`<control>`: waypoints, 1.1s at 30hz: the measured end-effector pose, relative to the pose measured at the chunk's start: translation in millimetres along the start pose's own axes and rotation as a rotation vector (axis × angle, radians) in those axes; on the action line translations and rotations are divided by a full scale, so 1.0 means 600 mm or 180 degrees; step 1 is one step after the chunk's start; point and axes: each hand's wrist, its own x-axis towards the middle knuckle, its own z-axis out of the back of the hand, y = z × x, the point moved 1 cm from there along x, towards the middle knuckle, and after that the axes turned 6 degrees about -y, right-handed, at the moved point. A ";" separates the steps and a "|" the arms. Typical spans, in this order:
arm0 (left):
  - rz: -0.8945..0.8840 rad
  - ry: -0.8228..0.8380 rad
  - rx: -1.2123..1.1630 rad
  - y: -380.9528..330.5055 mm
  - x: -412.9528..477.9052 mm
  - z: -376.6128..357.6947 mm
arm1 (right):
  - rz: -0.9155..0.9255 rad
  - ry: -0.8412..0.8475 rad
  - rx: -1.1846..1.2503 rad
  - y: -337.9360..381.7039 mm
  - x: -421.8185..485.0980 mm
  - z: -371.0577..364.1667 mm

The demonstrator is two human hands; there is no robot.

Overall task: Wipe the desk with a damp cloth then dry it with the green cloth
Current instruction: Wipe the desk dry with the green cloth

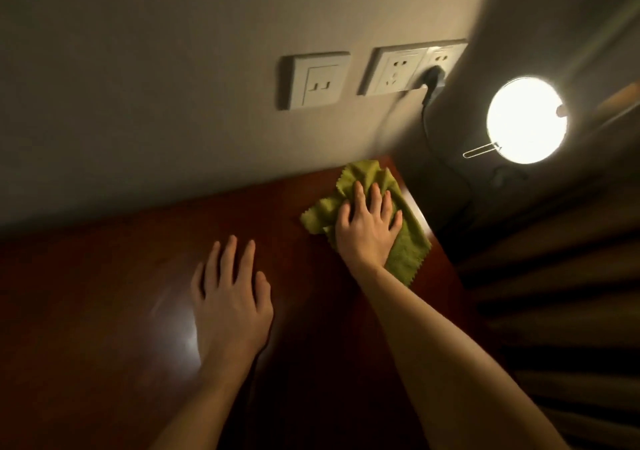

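Right grip: fingers spread, nearly straight, palm pressing down on crumpled olive-green fabric cloth with zigzag-cut edges; nothing pinched. Cloth at far right corner of glossy red-brown wooden table, close to wall. Left grip: flat on table, holding nothing. Cloth likely light, limp, quick to bunch; best driven from middle under palm. No readable writing; white wall sockets show none.

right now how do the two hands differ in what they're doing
The right hand presses the green cloth at the far right corner of the desk; the left hand rests on bare desk, holding nothing, nearer the camera. Both lie palm down with fingers spread.
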 end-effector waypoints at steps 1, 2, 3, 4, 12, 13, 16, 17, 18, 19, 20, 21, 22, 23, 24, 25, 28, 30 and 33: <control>0.0003 -0.0007 -0.0007 0.002 0.000 -0.002 | -0.0053 0.0008 -0.0017 -0.006 0.004 -0.001; -0.0022 0.0006 -0.0011 0.004 -0.001 -0.003 | -0.0042 0.0010 -0.0038 -0.013 -0.007 0.000; -0.0037 0.0003 -0.0005 0.004 -0.002 -0.002 | 0.0042 0.0016 -0.0082 -0.018 -0.032 0.004; -0.0024 -0.0021 0.0006 0.002 -0.003 -0.001 | 0.0193 0.0002 -0.0142 -0.022 -0.065 0.008; -0.0016 0.0004 0.0142 -0.011 0.002 0.005 | 0.1751 0.0485 -0.0139 -0.004 -0.101 0.016; -0.0002 -0.0033 0.0133 -0.010 0.002 0.004 | 0.1647 0.0390 -0.0096 0.000 -0.055 0.010; 0.0038 -0.0075 0.0121 -0.014 0.003 0.001 | 0.0896 0.0127 -0.0109 -0.018 0.069 0.000; 0.0038 -0.0096 0.0112 -0.015 0.003 0.000 | 0.0576 0.0051 -0.0151 -0.029 0.089 -0.003; 0.0033 -0.0122 0.0105 -0.017 0.005 -0.001 | 0.0274 -0.0022 -0.0185 -0.040 0.097 -0.004; 0.0022 -0.0119 0.0118 -0.017 0.006 -0.001 | 0.0017 -0.0070 -0.0198 -0.050 0.088 -0.004; 0.0018 -0.0095 0.0144 -0.016 0.006 0.000 | -0.0192 -0.0096 -0.0205 -0.058 0.067 -0.001; 0.0040 -0.0076 0.0160 -0.015 0.004 0.001 | -0.0329 -0.0122 -0.0195 -0.062 0.039 0.003; 0.0057 -0.0066 0.0171 -0.015 0.003 0.002 | -0.0399 -0.0132 -0.0167 -0.063 0.007 0.006; 0.0067 -0.0050 0.0176 -0.014 0.004 0.003 | -0.0386 -0.0108 -0.0125 -0.059 -0.028 0.009; 0.0074 -0.0029 0.0172 -0.015 0.006 0.003 | -0.0219 -0.0034 -0.0122 -0.050 -0.062 0.013; 0.0085 -0.0011 0.0169 -0.014 0.008 0.003 | 0.0126 0.0069 -0.0178 -0.038 -0.091 0.015; 0.0054 -0.0012 0.0229 -0.014 0.009 0.002 | 0.1345 0.0393 -0.0251 0.004 -0.108 0.010; 0.0045 -0.0052 0.0217 -0.011 0.008 0.000 | 0.1699 0.0402 -0.0181 0.019 -0.050 0.002; 0.0024 -0.0098 0.0190 -0.009 0.005 0.000 | 0.1127 0.0210 -0.0123 -0.001 0.053 -0.005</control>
